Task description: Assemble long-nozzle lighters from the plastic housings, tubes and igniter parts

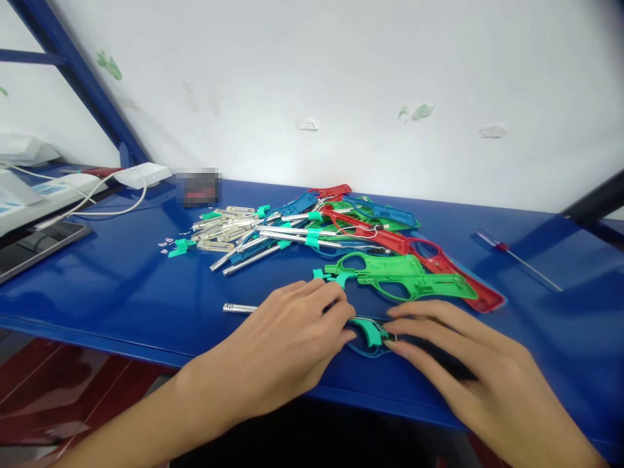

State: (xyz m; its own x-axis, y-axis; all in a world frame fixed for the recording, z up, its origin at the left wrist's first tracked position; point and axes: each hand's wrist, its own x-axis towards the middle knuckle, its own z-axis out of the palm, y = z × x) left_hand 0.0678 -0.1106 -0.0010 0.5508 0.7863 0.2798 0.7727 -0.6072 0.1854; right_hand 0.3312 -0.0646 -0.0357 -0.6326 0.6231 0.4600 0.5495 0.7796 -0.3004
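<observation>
My left hand rests near the front edge of the blue table, fingers curled and pressed on a blue toy gun shell that lies mostly hidden under both hands. A metal barrel tube sticks out left from under it. My right hand lies over the shell's right part, its fingertips pinching at a small teal trigger piece between the two hands. Just behind lies a green gun half-shell.
A pile of red, blue and green shells and metal tubes with teal clips lies mid-table. A red-handled screwdriver is at the right. White power strip, cables and a tablet sit at the left.
</observation>
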